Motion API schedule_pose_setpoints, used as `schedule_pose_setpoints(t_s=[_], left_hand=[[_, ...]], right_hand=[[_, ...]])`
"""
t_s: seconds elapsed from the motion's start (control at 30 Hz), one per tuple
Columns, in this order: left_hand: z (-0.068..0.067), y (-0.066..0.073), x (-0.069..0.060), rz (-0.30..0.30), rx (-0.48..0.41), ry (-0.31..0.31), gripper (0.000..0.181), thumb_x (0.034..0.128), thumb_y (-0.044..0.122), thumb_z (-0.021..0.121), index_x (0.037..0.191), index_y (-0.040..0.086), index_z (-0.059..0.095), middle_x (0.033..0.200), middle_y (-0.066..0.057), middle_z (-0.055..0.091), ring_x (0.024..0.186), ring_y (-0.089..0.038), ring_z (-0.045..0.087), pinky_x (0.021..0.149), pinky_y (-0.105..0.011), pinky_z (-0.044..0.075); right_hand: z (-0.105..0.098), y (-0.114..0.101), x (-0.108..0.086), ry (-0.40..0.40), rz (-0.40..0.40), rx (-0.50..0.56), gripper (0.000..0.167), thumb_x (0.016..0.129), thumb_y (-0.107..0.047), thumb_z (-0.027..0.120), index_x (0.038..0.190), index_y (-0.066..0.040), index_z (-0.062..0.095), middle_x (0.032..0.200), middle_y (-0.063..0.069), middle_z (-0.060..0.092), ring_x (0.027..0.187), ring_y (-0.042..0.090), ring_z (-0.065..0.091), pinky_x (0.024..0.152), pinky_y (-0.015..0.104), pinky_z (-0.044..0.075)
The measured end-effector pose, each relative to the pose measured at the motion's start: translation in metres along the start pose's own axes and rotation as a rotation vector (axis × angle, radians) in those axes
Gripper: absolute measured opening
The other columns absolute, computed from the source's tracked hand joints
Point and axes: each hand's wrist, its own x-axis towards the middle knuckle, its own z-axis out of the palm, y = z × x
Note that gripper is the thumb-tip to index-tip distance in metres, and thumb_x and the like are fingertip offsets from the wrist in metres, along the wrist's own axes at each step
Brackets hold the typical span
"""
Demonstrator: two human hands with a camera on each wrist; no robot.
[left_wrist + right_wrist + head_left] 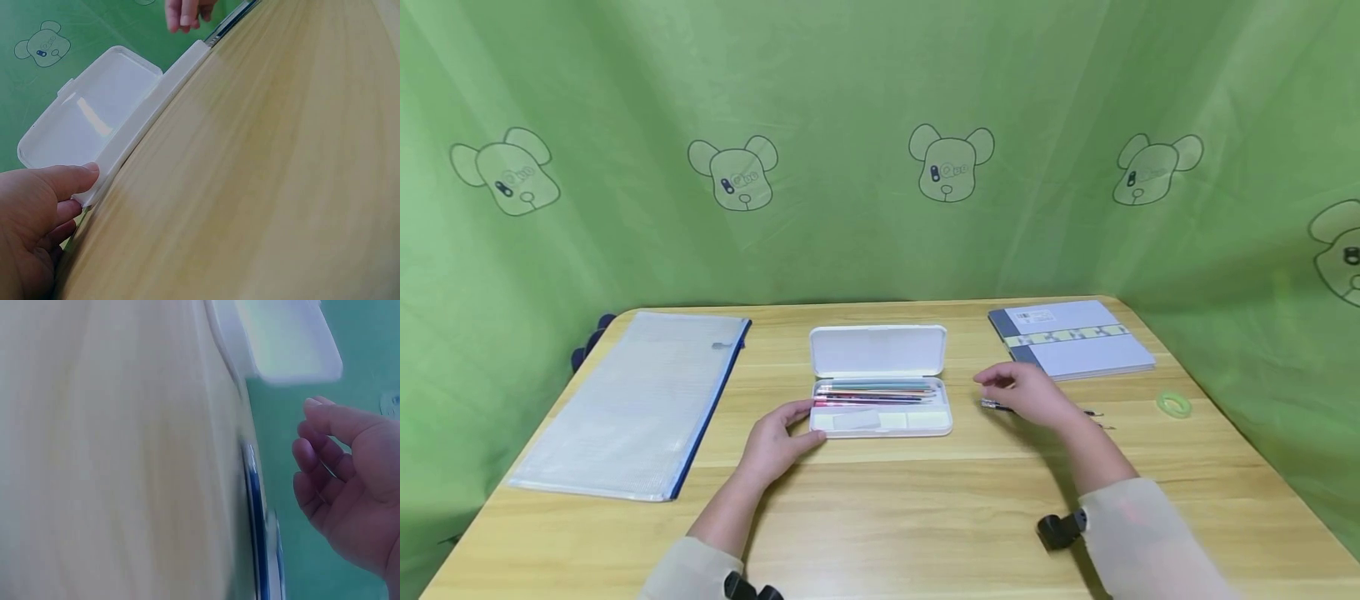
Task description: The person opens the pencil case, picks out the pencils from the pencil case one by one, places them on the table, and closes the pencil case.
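Note:
An open white pencil case lies with its lid raised at the back, holding several pencils and a whitish block. My left hand grips its left end, thumb at the front corner, as the left wrist view shows on the case too. To the right of the case, my right hand hovers over dark pencils, partly hiding them. In the right wrist view that hand has loosely bent fingers with nothing between them, beside the blue-dark pencil.
On the left lies a translucent zip folder with a blue edge. A notebook with a patterned band is at the back right, and a green ring lies near the right edge. Green curtain hangs behind the wooden table.

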Motion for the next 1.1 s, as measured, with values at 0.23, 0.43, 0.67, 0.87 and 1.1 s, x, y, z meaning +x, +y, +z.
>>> schedule_pose_setpoints(t_s=[0.23, 0.43, 0.67, 0.87, 1.1], left_hand=[[0.0, 0.0, 0.0, -0.003, 0.003, -0.001, 0.053, 0.0832, 0.02, 0.077, 0.131, 0.006, 0.06, 0.134, -0.013, 0.063, 0.135, -0.034, 0.049, 0.117, -0.05, 0.034], [0.0, 0.001, -0.001, -0.006, 0.003, 0.0, 0.053, 0.0832, 0.02, 0.077, 0.132, 0.006, 0.06, 0.134, -0.012, 0.062, 0.136, -0.034, 0.048, 0.117, -0.051, 0.034], [0.0, 0.001, 0.0, -0.001, 0.006, 0.0, 0.053, 0.0832, 0.02, 0.077, 0.131, 0.006, 0.06, 0.134, -0.013, 0.062, 0.135, -0.034, 0.049, 0.117, -0.051, 0.034], [0.0, 0.0, 0.0, 0.002, 0.01, 0.0, 0.053, 0.0834, 0.02, 0.077, 0.131, 0.006, 0.06, 0.134, -0.013, 0.063, 0.135, -0.034, 0.049, 0.117, -0.051, 0.034], [0.0, -0.001, 0.001, 0.0, 0.014, 0.002, 0.053, 0.0834, 0.02, 0.077, 0.132, 0.006, 0.059, 0.135, -0.013, 0.062, 0.135, -0.034, 0.049, 0.117, -0.051, 0.034]], right_hand=[[0.027, -0.026, 0.016, -0.05, -0.006, 0.068, 0.023, 0.092, -0.014, 0.066, 0.112, -0.005, 0.071, 0.102, 0.008, 0.069, 0.094, 0.019, 0.059, 0.083, 0.031, 0.05], [0.038, -0.042, 0.028, -0.084, -0.004, 0.075, 0.021, 0.091, -0.013, 0.067, 0.109, -0.005, 0.071, 0.098, 0.007, 0.068, 0.091, 0.018, 0.059, 0.081, 0.029, 0.051], [0.049, -0.048, 0.038, -0.082, -0.011, 0.026, 0.019, 0.09, -0.01, 0.066, 0.108, -0.004, 0.072, 0.101, 0.009, 0.07, 0.097, 0.021, 0.062, 0.092, 0.042, 0.053], [0.057, -0.049, 0.043, -0.11, 0.003, -0.027, 0.019, 0.09, -0.01, 0.066, 0.108, -0.007, 0.073, 0.102, 0.007, 0.071, 0.095, 0.019, 0.063, 0.091, 0.041, 0.053], [0.058, -0.053, 0.045, -0.13, 0.0, -0.081, 0.021, 0.09, -0.009, 0.066, 0.111, -0.005, 0.072, 0.108, 0.011, 0.072, 0.104, 0.027, 0.064, 0.099, 0.047, 0.05]])
